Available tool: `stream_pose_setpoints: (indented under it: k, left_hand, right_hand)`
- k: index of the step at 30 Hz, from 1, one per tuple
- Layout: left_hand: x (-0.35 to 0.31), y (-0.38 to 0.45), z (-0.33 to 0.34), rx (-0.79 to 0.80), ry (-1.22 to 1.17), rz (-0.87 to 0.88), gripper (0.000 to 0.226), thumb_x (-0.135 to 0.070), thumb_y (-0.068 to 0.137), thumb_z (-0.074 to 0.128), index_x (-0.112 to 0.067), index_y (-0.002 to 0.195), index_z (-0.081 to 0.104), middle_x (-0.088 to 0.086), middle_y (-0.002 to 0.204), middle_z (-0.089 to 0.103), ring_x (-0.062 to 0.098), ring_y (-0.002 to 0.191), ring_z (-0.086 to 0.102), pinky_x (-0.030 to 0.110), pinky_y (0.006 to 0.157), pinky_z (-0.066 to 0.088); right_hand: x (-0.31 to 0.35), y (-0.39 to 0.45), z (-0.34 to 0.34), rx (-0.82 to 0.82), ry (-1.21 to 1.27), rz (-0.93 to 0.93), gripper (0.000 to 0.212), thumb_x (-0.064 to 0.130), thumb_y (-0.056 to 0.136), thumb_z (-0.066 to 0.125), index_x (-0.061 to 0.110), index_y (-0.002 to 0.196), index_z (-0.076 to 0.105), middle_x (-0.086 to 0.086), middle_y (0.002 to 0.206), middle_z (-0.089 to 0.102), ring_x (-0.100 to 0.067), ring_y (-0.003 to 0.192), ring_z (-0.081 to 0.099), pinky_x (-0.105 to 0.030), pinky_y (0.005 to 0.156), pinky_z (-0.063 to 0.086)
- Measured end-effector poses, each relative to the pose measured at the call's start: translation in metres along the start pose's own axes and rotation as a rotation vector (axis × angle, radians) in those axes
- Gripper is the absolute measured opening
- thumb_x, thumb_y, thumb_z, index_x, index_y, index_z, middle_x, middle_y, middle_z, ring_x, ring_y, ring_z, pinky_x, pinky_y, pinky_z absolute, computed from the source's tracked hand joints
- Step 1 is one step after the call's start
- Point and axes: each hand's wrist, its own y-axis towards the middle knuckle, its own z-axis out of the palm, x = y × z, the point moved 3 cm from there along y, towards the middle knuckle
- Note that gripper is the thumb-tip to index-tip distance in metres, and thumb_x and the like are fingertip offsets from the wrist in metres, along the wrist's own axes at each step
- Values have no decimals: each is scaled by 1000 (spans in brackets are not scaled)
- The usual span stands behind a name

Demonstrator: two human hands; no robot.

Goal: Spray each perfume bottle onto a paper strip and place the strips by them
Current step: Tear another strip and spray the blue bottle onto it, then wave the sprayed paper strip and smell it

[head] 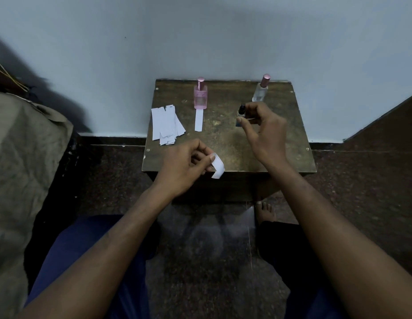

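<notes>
Pale blue wall (200, 31) rises behind a small, worn brown wooden bench (225, 143) standing on dark speckled stone floor (200, 261). Crumpled khaki cloth (20, 157) sits at my left. On the bench's left side lies a fanned pile of white paper strips (166, 125). A square pink bottle (200, 97) with a pink cap stands at the back, one flat strip (198, 119) touching its base. A clear bottle (261, 89), capped pink, stands back right. My right hand (265, 132) grips a small dark bottle (242, 113) just above the bench, fingers curled round it. My left hand (184, 164) pinches a curved strip (217, 166) at the near edge. No label is readable.
</notes>
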Motion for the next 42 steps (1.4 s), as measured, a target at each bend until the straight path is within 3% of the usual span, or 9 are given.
stream_pose_setpoints:
  k: [8,12,17,20,30,34,37,40,42]
  left_hand:
    - [5,16,11,30,-37,-27,5,-17,99,76,-13,99,73,-2,77,78,9,73,79,34,74,67]
    - [4,20,11,36,-33,-25,5,-19,99,76,-15,98,73,-3,77,78,8,72,78,27,72,65]
    - [4,22,9,45,-31,-31,6,-20,99,76,-16,99,73,-4,77,78,8,73,78,30,73,66]
    - [5,22,8,44,-36,-28,6,-21,99,76,-16,98,73,-5,76,78,8,72,78,31,73,66]
    - [9,22,5,34,-30,-6,5,-21,99,76,-17,99,74,-6,75,77,6,72,76,31,73,65]
    - [8,20,0,11,-19,4,4,-20,99,77,-16,101,78,-5,77,78,6,71,76,32,70,66]
    - [7,19,-3,8,-1,42,4,-20,98,78,-22,101,81,-10,78,77,3,71,74,24,66,61]
    - [3,15,-6,-24,3,68,8,-17,97,79,-20,104,81,-11,81,77,2,72,73,18,66,58]
    - [1,11,-8,-69,-27,48,16,-20,93,83,-20,106,73,-10,78,77,5,73,75,21,69,60]
  right_hand:
    - [-23,50,32,29,-92,-27,21,19,95,78,11,114,73,4,102,75,-5,91,69,-1,80,49]
    - [-36,67,46,21,-89,-11,22,21,95,79,11,113,72,-3,105,77,-14,93,73,-23,85,61]
    - [-48,79,56,13,-139,9,22,19,95,79,8,113,72,-6,105,78,-8,89,67,2,74,45]
    - [-50,83,61,23,-93,-7,22,16,95,79,6,112,71,-7,105,78,-9,89,70,-13,83,56]
    - [-45,77,51,-7,-122,-30,35,19,93,80,7,123,67,-6,113,76,-12,102,72,-26,94,59]
    - [-10,58,26,-108,-101,-129,15,20,98,70,10,109,71,0,99,76,-10,86,71,-26,82,59]
    - [17,29,15,123,-62,-81,14,27,102,69,16,99,77,8,85,74,2,71,64,-11,69,50]
    - [34,-7,9,497,20,61,25,37,106,61,20,98,78,8,82,76,-4,74,71,-30,73,59]
    - [39,-27,5,622,102,134,20,33,106,62,22,100,78,4,82,78,-5,77,74,-32,77,62]
